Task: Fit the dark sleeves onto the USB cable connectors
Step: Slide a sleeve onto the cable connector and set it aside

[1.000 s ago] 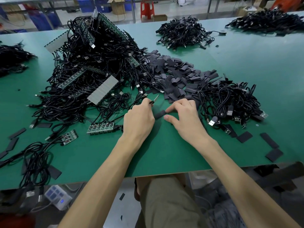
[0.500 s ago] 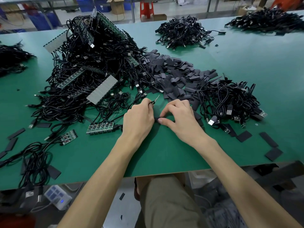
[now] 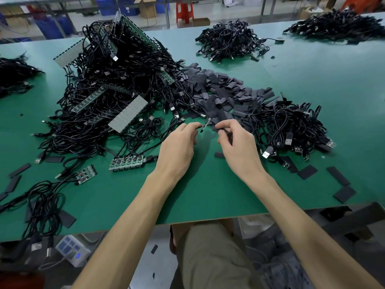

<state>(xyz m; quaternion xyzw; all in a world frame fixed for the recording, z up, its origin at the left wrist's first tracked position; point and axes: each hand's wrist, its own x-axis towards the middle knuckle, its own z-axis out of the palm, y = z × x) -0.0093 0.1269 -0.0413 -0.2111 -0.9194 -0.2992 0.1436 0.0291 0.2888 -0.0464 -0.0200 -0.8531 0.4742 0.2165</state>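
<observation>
Pinching a thin cable end [image 3: 201, 127] btwn thumb & forefinger, the left hand [image 3: 177, 149] hovers just in front of the sleeve pile [image 3: 218, 88]. Right hand [image 3: 239, 151], fingers curled, pinches a dark sleeve [image 3: 224, 131] just beside the cable tip. USB cable heap [image 3: 291, 126] lies right of the pile, circuit-board tangle [image 3: 114, 84] left of it, all on the green table [image 3: 208, 195].

One left hand [image 3: 177, 150], one right hand [image 3: 239, 150], one heap of dark sleeves [image 3: 218, 90], one red stool [image 3: 184, 9]
</observation>
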